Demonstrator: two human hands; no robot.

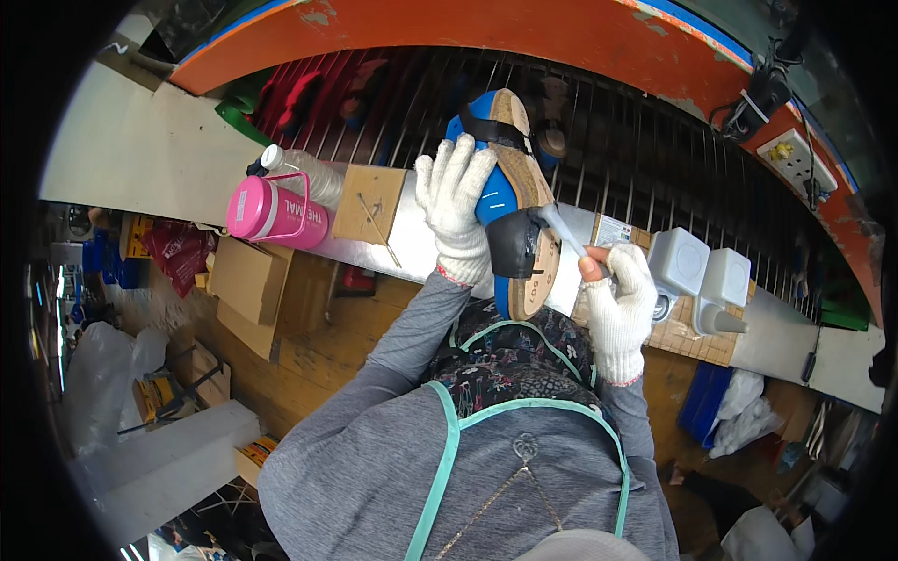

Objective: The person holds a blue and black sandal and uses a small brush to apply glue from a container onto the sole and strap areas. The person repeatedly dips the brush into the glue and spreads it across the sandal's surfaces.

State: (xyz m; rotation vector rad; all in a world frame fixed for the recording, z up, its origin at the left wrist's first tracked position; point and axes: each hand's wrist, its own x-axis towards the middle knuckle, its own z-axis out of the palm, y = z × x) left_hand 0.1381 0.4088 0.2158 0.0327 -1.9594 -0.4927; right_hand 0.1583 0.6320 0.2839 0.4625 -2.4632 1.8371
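Observation:
A sandal (530,182) with a cork footbed and black straps sits on a blue shoe last (497,194), tilted on its side in front of me. My left hand (456,206), in a white knitted glove, grips the last from the left, fingers lying along the blue side. My right hand (619,304) wears a similar glove with bare fingertips showing. Pinched between its thumb and finger is a slim white brush-like tool (564,232), whose far end meets the sandal's edge beside the lower black strap. The tool's tip is too small to make out.
Left on the bench are a pink jug (274,211), a clear plastic bottle (316,175) and a brown cardboard piece (367,201). To the right stand white containers (679,261), one with a nozzle. Behind runs a rack of metal rods (645,178) under an orange beam (449,23).

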